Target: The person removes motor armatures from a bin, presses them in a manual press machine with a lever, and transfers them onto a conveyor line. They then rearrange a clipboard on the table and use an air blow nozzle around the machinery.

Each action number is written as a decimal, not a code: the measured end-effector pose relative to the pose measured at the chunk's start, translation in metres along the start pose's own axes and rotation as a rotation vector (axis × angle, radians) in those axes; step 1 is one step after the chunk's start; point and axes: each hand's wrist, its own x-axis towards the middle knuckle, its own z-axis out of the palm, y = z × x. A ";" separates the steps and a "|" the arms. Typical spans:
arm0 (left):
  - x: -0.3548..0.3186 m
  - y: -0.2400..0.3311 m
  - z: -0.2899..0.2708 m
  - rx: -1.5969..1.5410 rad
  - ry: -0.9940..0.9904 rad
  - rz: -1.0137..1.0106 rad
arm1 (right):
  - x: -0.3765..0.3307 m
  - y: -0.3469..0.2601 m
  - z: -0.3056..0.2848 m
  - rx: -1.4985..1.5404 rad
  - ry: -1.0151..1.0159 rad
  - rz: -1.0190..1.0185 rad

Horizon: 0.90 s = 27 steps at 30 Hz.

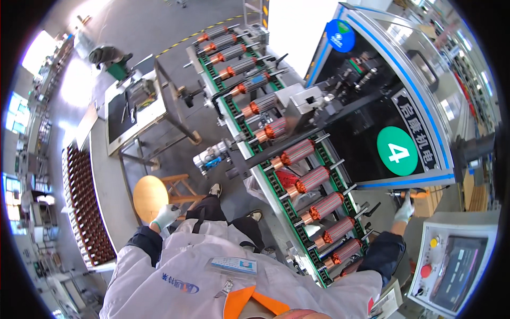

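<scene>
Gloved hands reach out on either side of a long conveyor [276, 183] that runs from the person's waist away toward the top of the view. The right hand [405, 210], in a white work glove, is raised just right of the conveyor's near end, its fingers curled closed around a small handle [419, 194] at the bottom edge of a large machine cabinet [396, 80]. The left hand [166, 216], also in a white glove, hangs well left of the conveyor, beside a round wooden stool [150, 196]; its fingers look loosely bent, and whether it holds anything cannot be told.

On the conveyor lies a row of motor rotors [311, 179], each a ribbed metal cylinder with a copper-orange collar and a thin steel shaft, set crosswise one after another along the green belt. The rotors nearest the person sit between the two arms.

Right of the conveyor, below the right hand, stands a grey control panel [451, 268] with a dark screen, a red button and a yellow button. Left of the conveyor, past the stool, is a small metal work table [135, 109] with tools on it. Farther left again, a long rack [85, 199] holds many dark brown parts in tight rows. The person wears a pale grey work jacket [212, 282] with dark blue cuffs.
</scene>
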 end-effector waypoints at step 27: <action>0.148 -0.179 -0.095 -0.136 0.016 -0.046 | -0.676 -0.132 0.231 -1.405 -1.719 -0.122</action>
